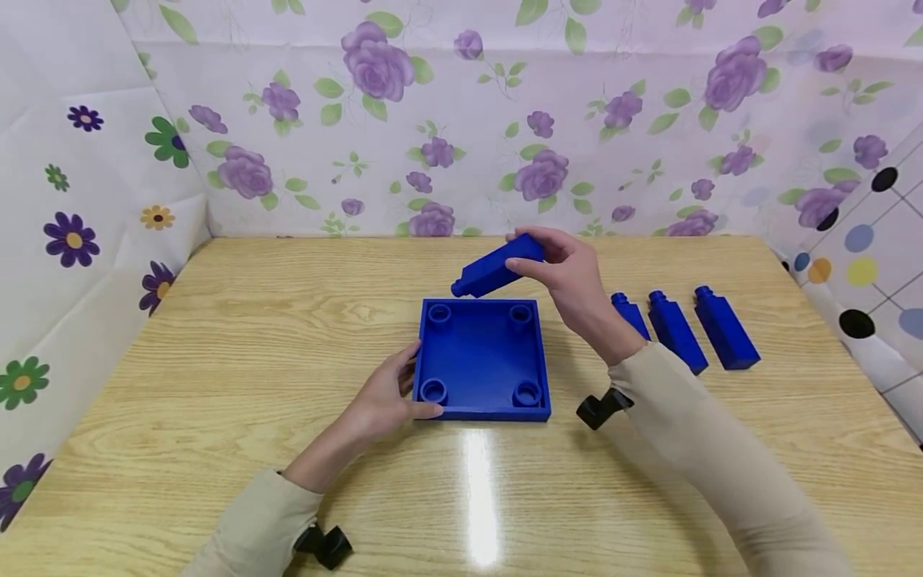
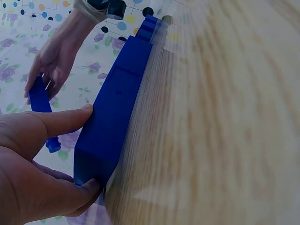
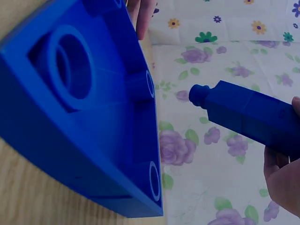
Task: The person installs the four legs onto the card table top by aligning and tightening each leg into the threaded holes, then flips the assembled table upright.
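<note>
A square blue tabletop (image 1: pixel 497 415) lies on the table with its hollow side up, a round socket standing in each corner. My left hand (image 1: pixel 378 398) grips its near left corner, thumb on the front rim and fingers along the left side. Over the far edge my right hand (image 1: pixel 573 276) holds a blue table leg (image 1: pixel 497 268), gripping its thick end. The leg is tilted, its narrow knobbed end pointing left and down near the far left socket (image 1: pixel 439 313). In the right wrist view, that knobbed tip (image 3: pixel 199 95) is apart from the tabletop.
To the right lie three more blue legs, a partly hidden one (image 1: pixel 629 311), a middle one (image 1: pixel 676 332) and an outer one (image 1: pixel 726 330), knobbed ends pointing away. Behind the wooden table (image 1: pixel 274 344) rises a flowered sheet (image 1: pixel 433 120), with patterned sheets on both sides.
</note>
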`<state>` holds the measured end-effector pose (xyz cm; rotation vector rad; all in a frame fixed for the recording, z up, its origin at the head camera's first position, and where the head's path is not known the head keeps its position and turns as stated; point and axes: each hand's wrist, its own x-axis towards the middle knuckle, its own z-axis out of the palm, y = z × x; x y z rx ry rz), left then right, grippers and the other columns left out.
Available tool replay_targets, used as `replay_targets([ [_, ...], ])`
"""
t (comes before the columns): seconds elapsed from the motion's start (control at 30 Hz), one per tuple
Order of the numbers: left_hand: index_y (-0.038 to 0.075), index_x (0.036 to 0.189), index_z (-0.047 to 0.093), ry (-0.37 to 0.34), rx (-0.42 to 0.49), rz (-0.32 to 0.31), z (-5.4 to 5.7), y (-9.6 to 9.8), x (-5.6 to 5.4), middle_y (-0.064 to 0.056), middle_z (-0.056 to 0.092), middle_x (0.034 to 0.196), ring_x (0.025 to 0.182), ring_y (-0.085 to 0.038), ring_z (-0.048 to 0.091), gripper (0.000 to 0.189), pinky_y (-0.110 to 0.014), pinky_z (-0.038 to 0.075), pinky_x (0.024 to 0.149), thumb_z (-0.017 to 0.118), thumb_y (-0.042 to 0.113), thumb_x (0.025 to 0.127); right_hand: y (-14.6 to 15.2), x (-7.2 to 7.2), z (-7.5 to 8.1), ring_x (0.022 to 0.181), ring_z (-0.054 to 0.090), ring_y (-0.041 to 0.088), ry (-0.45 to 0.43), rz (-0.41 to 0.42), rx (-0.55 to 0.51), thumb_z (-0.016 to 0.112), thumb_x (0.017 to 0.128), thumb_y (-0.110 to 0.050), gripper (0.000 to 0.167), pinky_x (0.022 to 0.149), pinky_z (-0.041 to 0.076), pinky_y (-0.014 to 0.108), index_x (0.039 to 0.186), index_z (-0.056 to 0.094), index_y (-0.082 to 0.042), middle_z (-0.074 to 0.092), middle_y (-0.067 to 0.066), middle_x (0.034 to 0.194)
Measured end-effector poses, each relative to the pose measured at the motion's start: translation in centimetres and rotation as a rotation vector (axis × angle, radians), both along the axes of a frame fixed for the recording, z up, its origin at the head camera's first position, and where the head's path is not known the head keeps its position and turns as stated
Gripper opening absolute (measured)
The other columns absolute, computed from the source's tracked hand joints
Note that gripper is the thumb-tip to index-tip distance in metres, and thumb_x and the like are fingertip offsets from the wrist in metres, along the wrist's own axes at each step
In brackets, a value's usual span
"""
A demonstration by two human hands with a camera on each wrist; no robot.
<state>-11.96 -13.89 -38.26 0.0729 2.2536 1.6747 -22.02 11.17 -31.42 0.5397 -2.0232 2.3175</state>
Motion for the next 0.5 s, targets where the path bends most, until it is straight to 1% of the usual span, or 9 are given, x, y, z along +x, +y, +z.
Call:
replay_targets([
  [0.1,-0.001,0.153,0.016,0.003,0.006,-0.001,0.0,0.0,0.0,-0.025,0.026,0.152,0.138,-0.039,0.028,0.098,-0.045,0.034,0.107,0.077,-0.008,0.076,-0.8,-0.5,0.6,0.109,0.059,0.025,0.006,0.016,0.082,0.073,0.085,-0.003,0.038,0.091,0.051,0.032,0.122,0.065,-0.002,0.063,0.018,0.120],
  [0.23,-0.002,0.153,0.016,0.007,0.016,-0.001,0.0,0.0,0.0,-0.025,0.026,0.152,0.138,-0.039,0.027,0.098,-0.044,0.033,0.108,0.077,-0.009,0.076,-2.0,-1.2,1.6,0.109,0.060,0.023,0.027,0.041,0.224,0.076,0.084,-0.007,0.040,0.091,0.050,0.035,0.122,0.066,-0.003,0.066,0.013,0.117],
  [0.37,-0.002,0.153,0.016,0.009,0.018,0.000,0.1,0.0,0.0,-0.025,0.026,0.152,0.138,-0.039,0.028,0.098,-0.044,0.033,0.108,0.077,-0.009,0.076,-3.3,-1.9,2.2,0.106,0.061,0.021,0.050,0.097,0.342,0.076,0.084,-0.009,0.040,0.089,0.051,0.035,0.122,0.067,-0.005,0.066,0.010,0.116],
  [0.5,-0.002,0.153,0.016,0.007,0.027,-0.004,0.1,0.1,0.1,-0.025,0.027,0.152,0.138,-0.039,0.028,0.098,-0.044,0.033,0.108,0.077,-0.008,0.076,-4.4,-2.5,2.4,0.102,0.062,0.020,0.059,0.151,0.417,0.076,0.084,-0.011,0.037,0.087,0.052,0.035,0.119,0.068,-0.006,0.066,0.009,0.116],
])
